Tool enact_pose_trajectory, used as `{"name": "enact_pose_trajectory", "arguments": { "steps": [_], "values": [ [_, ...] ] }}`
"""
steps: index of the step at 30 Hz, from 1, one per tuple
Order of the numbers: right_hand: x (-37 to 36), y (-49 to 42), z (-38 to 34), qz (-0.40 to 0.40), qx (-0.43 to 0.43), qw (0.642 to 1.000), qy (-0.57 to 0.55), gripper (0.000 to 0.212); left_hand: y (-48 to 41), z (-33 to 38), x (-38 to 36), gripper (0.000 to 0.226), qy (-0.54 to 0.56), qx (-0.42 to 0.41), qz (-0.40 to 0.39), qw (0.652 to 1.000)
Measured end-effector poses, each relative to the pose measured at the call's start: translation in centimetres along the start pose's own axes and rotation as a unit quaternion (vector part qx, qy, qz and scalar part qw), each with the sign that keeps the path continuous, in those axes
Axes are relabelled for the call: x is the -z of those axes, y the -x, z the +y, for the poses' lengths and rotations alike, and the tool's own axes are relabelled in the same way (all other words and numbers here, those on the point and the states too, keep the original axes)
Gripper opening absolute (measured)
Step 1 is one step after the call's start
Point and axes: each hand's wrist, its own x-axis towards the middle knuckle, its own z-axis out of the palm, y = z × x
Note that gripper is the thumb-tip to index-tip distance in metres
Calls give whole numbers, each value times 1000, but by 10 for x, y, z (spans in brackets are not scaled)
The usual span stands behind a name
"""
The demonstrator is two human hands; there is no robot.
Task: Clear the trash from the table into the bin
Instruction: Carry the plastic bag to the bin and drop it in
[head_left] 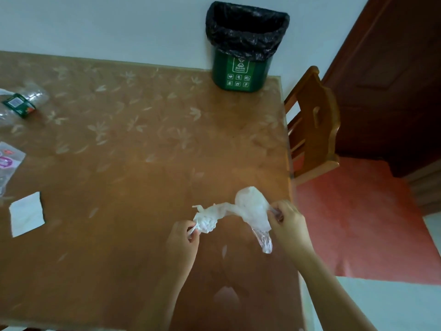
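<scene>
A crumpled clear plastic bag (248, 211) hangs stretched between both hands just above the brown table (133, 163), near its right edge. My left hand (183, 240) pinches the bag's left end. Its right end is gripped by my right hand (286, 220), and a tail of the bag dangles below. A green bin (241, 72) with a black liner stands at the table's far right corner, against the wall. Other trash lies at the far left: a clear plastic bottle (21, 101) with a green label, a clear wrapper (7, 163) with purple print, and a white paper napkin (27, 213).
A wooden chair (312, 120) stands just off the table's right edge. A dark wooden door (393, 68) fills the upper right. The floor to the right is red (358, 223), with pale tiles nearer me.
</scene>
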Motion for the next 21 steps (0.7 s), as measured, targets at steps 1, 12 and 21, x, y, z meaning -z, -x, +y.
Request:
{"name": "enact_pose_trajectory", "arguments": {
  "steps": [1,12,21],
  "values": [
    [6,5,1,14,-1,1000,-6,20,0,8,3,14,15,-3,-2,1000],
    [95,42,50,165,-5,986,-7,23,18,129,-4,12,89,-240,-13,967],
    [215,75,148,204,-13,978,-28,40,85,239,-92,22,153,-303,-53,939]
  ]
}}
